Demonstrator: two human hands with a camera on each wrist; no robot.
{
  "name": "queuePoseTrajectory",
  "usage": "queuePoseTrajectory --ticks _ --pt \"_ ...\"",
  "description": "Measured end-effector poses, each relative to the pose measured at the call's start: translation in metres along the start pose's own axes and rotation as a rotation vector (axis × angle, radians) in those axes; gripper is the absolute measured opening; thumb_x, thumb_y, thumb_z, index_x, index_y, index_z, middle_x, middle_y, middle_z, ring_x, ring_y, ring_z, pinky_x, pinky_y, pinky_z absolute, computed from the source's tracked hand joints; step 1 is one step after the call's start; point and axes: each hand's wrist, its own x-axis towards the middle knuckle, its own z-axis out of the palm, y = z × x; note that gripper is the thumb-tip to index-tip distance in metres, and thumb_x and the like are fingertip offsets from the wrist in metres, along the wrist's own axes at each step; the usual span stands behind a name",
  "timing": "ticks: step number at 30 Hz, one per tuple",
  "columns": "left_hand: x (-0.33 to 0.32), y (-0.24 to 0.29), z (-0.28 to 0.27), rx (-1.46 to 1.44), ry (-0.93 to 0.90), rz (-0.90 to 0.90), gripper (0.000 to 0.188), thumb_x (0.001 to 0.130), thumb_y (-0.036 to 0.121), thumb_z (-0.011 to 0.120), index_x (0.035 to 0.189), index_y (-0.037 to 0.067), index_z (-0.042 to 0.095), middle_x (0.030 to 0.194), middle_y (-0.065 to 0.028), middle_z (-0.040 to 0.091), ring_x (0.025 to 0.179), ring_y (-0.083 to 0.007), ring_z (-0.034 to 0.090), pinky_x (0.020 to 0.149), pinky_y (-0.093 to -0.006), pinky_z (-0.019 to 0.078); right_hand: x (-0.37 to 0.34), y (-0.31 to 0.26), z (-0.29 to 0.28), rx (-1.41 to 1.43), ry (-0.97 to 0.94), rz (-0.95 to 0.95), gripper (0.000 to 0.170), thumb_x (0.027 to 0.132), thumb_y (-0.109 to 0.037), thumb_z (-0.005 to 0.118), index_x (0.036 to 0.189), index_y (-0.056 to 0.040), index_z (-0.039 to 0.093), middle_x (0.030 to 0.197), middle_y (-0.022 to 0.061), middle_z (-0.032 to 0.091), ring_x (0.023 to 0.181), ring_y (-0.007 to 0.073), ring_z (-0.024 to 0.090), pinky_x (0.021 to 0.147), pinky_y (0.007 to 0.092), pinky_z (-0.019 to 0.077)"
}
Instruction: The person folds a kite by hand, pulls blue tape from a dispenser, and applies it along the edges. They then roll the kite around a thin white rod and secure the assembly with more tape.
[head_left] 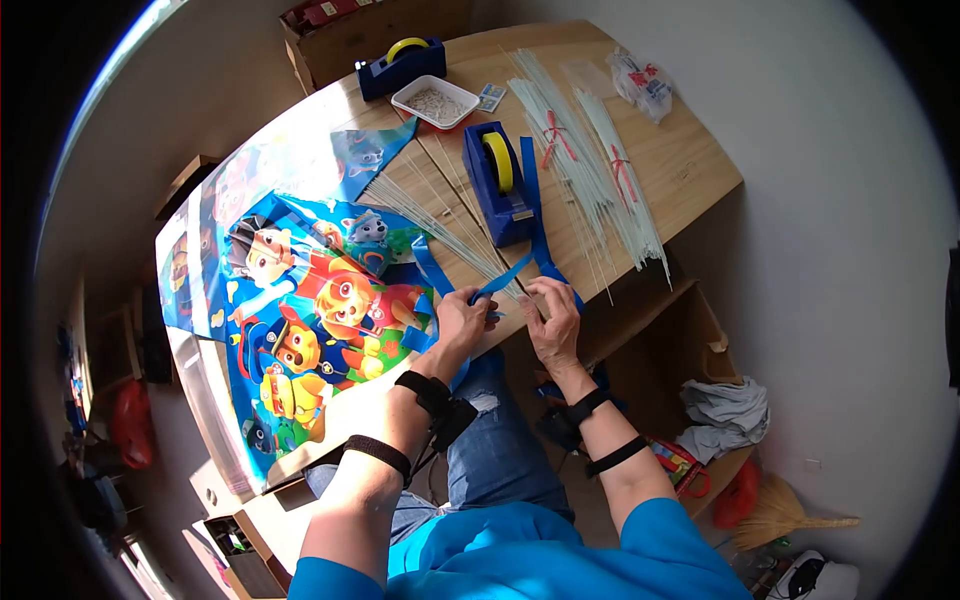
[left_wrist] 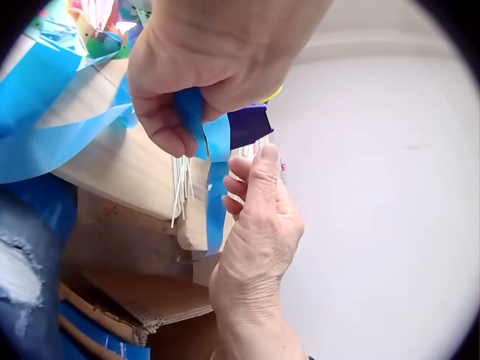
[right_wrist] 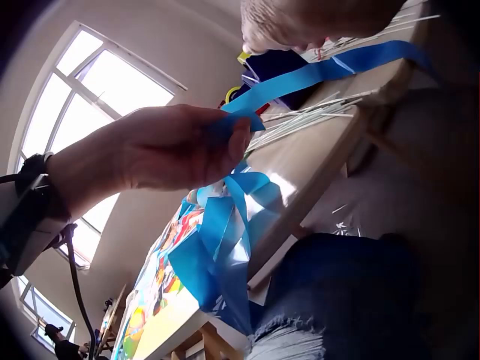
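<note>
Blue ribbon (head_left: 508, 274) is at the near edge of the counter (head_left: 690, 170), pinched between the thumb and fingers of the left hand (head_left: 460, 325), with loose folds beside that hand. Just beside it is the right hand (head_left: 555, 325), its fingers bent and a little apart, seemingly gripping nothing; whether they brush the ribbon running behind them, I cannot tell. To handle this well, I would pinch close to the part being worked, hold the strip flat against twisting, and let the loose folds hang clear of both thumbs. Loose white sticks (head_left: 440, 226) lie just beyond the left hand, so a careless sweep could scatter them; the cartoon-printed sheet (head_left: 340, 300) spreads to their left. Farther back, the tape dispenser (head_left: 505, 228) stands beside another stretch of ribbon. Beyond are tied stick bundles (head_left: 575, 150) and a white tray (head_left: 425, 120).
</note>
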Motion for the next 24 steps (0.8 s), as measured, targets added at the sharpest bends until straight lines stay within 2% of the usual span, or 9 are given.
queuePoseTrajectory --ticks 4,6,7,11,14,17,20,22,24 --pt "-0.003 0.0 0.004 0.125 0.013 0.093 0.029 0.093 0.021 0.062 0.107 -0.003 0.068 0.082 -0.0124 0.071 0.066 -0.0159 0.069 0.058 -0.0288 0.0563 0.031 0.044 0.004 -0.366 0.115 0.321 0.046 0.086 -0.04 0.07 0.111 -0.0015 0.061 0.115 0.0209 0.06 0.111 0.0387 0.053 0.096 0.0479 0.0401" --pt "-0.009 0.0 0.007 0.409 -0.06 0.316 0.033 0.09 0.023 0.065 0.108 -0.005 0.067 0.08 -0.0157 0.071 0.067 -0.0262 0.07 0.065 -0.0337 0.0568 0.054 0.052 0.011 -0.489 0.017 0.665 0.056 0.084 -0.048 0.07 0.112 -0.0009 0.061 0.118 0.0218 0.06 0.115 0.0392 0.052 0.096 0.053 0.0387" --pt "-0.018 0.008 0.009 0.56 -0.131 0.462 0.043 0.088 0.027 0.067 0.116 -0.005 0.063 0.097 -0.024 0.069 0.088 -0.038 0.068 0.081 -0.0393 0.054 0.071 0.037 0.005 -0.518 -0.133 0.766 0.054 0.081 -0.045 0.073 0.111 -0.0013 0.063 0.121 0.0197 0.06 0.119 0.0368 0.052 0.097 0.0547 0.038" --pt "-0.031 -0.009 0.019 0.626 -0.235 0.542 0.057 0.09 0.032 0.067 0.132 -0.003 0.053 0.137 -0.0269 0.049 0.124 -0.0416 0.05 0.103 -0.042 0.0426 0.074 0.047 0.016 -0.571 -0.288 0.753 0.037 0.076 -0.033 0.078 0.101 -0.0063 0.069 0.113 0.0166 0.064 0.117 0.0329 0.054 0.097 0.0512 0.0406" --pt "-0.051 -0.009 0.005 0.52 -0.188 0.473 0.054 0.092 0.033 0.064 0.131 -0.003 0.054 0.134 -0.0251 0.053 0.122 -0.041 0.053 0.103 -0.0417 0.0433 0.064 0.057 0.012 -0.538 -0.256 0.622 0.03 0.078 -0.031 0.077 0.095 -0.0071 0.069 0.101 0.0151 0.068 0.106 0.0304 0.061 0.088 0.0476 0.0466" --pt "-0.072 -0.008 -0.017 0.306 -0.153 0.366 0.053 0.097 0.037 0.058 0.131 -0.003 0.054 0.132 -0.0226 0.056 0.121 -0.0331 0.055 0.102 -0.038 0.0442 0.04 0.043 -0.017 -0.15 -0.174 0.494 0.022 0.084 -0.023 0.074 0.085 -0.0033 0.065 0.083 0.0119 0.069 0.074 0.022 0.067 0.069 0.0372 0.051" --pt "-0.094 -0.012 -0.028 0.114 -0.124 0.275 0.062 0.102 0.049 0.041 0.133 -0.003 0.053 0.128 -0.0173 0.059 0.122 -0.0254 0.054 0.104 -0.0344 0.0402 0.001 -0.021 -0.053 0.54 -0.553 0.556 0.019 0.091 -0.015 0.069 0.103 -0.0008 0.063 0.093 0.0092 0.071 0.085 0.0133 0.067 0.078 0.0292 0.0534" --pt "-0.104 -0.019 -0.038 -0.089 -0.451 -0.001 0.076 0.102 0.06 0.021 0.14 -0.001 0.048 0.141 -0.0112 0.051 0.132 -0.0207 0.046 0.114 -0.0335 0.0289 -0.023 -0.065 -0.068 0.764 -0.753 0.561 0.031 0.095 -0.012 0.063 0.122 0.0006 0.056 0.101 0.0095 0.071 0.096 0.016 0.067 0.092 0.03 0.0523" --pt "-0.112 -0.033 -0.04 -0.413 -0.729 -0.076 0.085 0.096 0.071 0.019 0.135 0.003 0.052 0.123 -0.0069 0.061 0.105 -0.018 0.057 0.088 -0.0326 0.0441 -0.043 -0.09 -0.07 0.912 -0.878 0.588 0.03 0.095 -0.013 0.063 0.12 0.0015 0.056 0.099 0.0097 0.071 0.096 0.0155 0.067 0.09 0.0292 0.0524"
